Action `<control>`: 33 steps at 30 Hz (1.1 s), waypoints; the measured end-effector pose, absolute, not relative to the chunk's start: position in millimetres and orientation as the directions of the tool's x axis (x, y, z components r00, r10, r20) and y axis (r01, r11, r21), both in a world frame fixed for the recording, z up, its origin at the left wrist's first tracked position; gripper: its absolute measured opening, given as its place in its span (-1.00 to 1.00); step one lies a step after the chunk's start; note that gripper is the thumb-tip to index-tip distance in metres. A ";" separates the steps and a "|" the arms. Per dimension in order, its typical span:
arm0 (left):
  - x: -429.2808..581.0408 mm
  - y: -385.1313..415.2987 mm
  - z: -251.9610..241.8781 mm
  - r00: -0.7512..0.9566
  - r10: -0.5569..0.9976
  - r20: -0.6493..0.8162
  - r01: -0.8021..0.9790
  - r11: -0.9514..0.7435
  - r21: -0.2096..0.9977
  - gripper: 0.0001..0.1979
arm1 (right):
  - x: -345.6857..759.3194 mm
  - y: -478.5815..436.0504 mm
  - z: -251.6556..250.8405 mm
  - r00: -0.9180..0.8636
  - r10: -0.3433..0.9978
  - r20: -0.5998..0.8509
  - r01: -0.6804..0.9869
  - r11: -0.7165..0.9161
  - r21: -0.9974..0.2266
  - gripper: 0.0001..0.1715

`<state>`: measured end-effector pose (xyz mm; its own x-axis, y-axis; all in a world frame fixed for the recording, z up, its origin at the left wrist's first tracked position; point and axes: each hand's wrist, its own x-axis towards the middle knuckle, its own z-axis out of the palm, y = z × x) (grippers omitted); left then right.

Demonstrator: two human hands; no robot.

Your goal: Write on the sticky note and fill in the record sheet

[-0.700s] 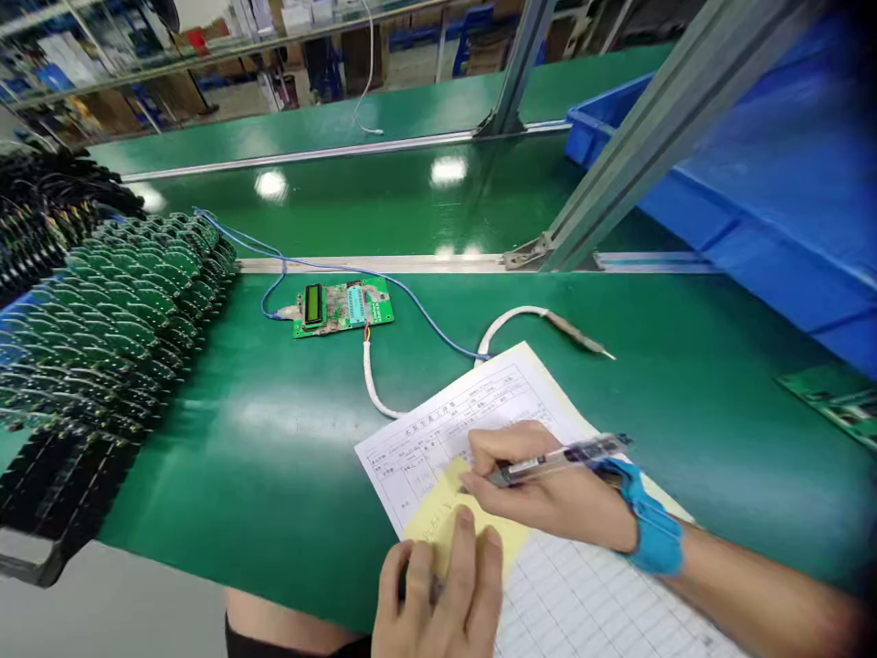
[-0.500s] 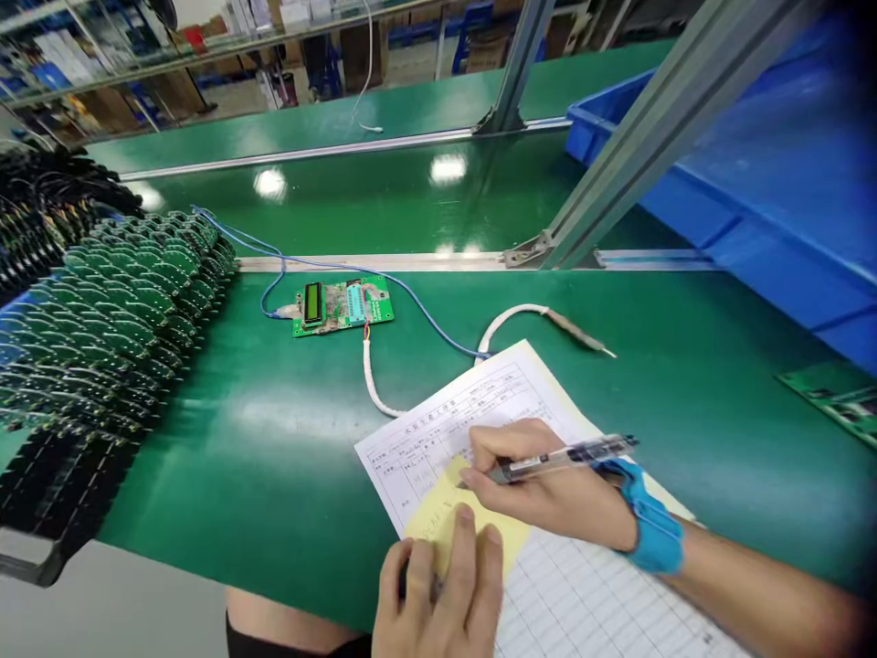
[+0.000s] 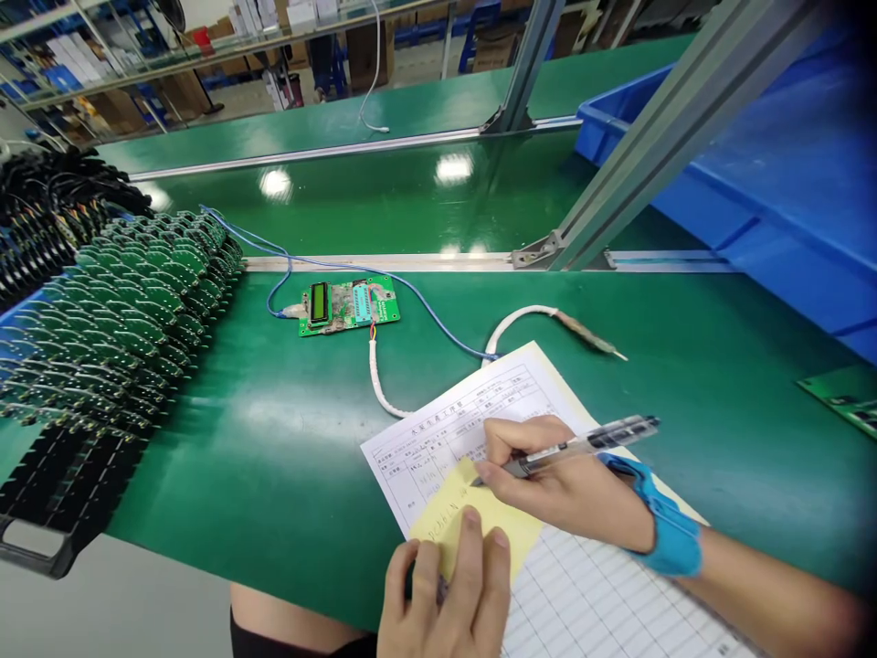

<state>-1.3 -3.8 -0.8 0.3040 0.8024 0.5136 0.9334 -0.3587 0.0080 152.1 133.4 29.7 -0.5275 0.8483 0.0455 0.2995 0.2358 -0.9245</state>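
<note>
My right hand (image 3: 558, 480) grips a clear-barrelled pen (image 3: 589, 439), its tip touching a yellow sticky note (image 3: 503, 521). Handwritten characters show on the note, which lies over a printed form (image 3: 390, 461) with a table and Chinese heading. Spread fingers of my left hand (image 3: 445, 585) press on the note's lower part; something small and dark shows between them, too hidden to name. Under my right wrist, which wears a blue band (image 3: 675, 530), lies a gridded sheet (image 3: 582, 594).
A green circuit board (image 3: 349, 306) with a small display sits beyond the papers, wired to a white-sleeved probe (image 3: 589, 336). Stacked circuit boards (image 3: 130, 311) stand at left. Blue bins (image 3: 774, 228) and a metal post (image 3: 650, 137) are at right. Another board (image 3: 846, 397) lies near the right edge.
The pen has moved slightly right along the note, and another mark now shows by its tip. My left hand stays on the note. The whole view has shifted a little.
</note>
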 end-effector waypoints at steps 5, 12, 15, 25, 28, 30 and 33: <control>-0.8 -4.9 -0.5 0.290 0.801 0.524 0.938 -0.346 0.011 -0.69 | 151.9 133.0 30.6 -0.511 0.858 0.057 0.340 0.262 -0.903 -0.66; -2.2 -4.5 -0.2 0.298 0.814 0.499 0.943 -0.332 -0.021 -0.64 | 153.7 133.6 29.5 -0.576 0.817 0.020 0.318 0.246 -0.916 -0.67; -1.9 -4.1 -0.2 0.289 0.813 0.506 0.943 -0.332 -0.004 -0.63 | 153.1 133.7 29.9 -0.579 0.815 0.003 0.330 0.238 -0.914 -0.66; -3.2 -4.3 0.3 0.314 0.813 0.491 0.938 -0.345 -0.028 -0.66 | 153.8 133.8 25.3 -0.612 0.790 -0.025 0.330 0.226 -0.917 -0.64; -3.9 -4.6 0.0 0.321 0.809 0.492 0.936 -0.349 -0.035 -0.66 | 153.5 133.8 25.9 -0.611 0.791 -0.020 0.336 0.236 -0.912 -0.64; -4.1 -4.7 -0.2 0.321 0.809 0.493 0.936 -0.349 -0.037 -0.65 | 152.9 134.1 26.3 -0.611 0.791 -0.020 0.334 0.235 -0.913 -0.64; -4.3 -4.4 -0.4 0.330 0.808 0.487 0.935 -0.352 -0.050 -0.65 | 152.6 134.2 25.9 -0.626 0.779 -0.021 0.310 0.224 -0.924 -0.63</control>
